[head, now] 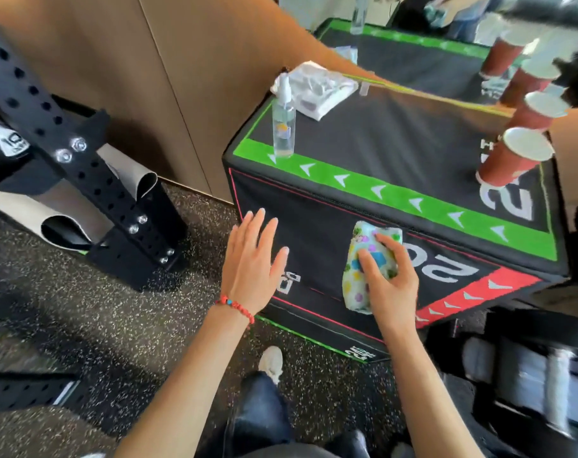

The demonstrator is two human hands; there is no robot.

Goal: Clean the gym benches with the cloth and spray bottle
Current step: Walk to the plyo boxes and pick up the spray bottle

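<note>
A black padded gym box [396, 143] with green and red borders fills the middle of the head view. My right hand [391, 279] grips a folded cloth [358, 285], white with coloured dots, and holds it against the box's near side face. Flat against that same side, by the left corner, lies my left hand [253, 259], fingers straight, with a red bead bracelet at the wrist. A clear spray bottle [283, 125] stands upright on the box's top near its left corner.
A white crumpled cloth [317, 89] lies on the box's top behind the bottle. Red paper cups [509, 158] stand along the right edge. A black perforated rack post [92, 180] stands on the speckled floor at left. A mirror backs the box. My shoe [271, 363] is below.
</note>
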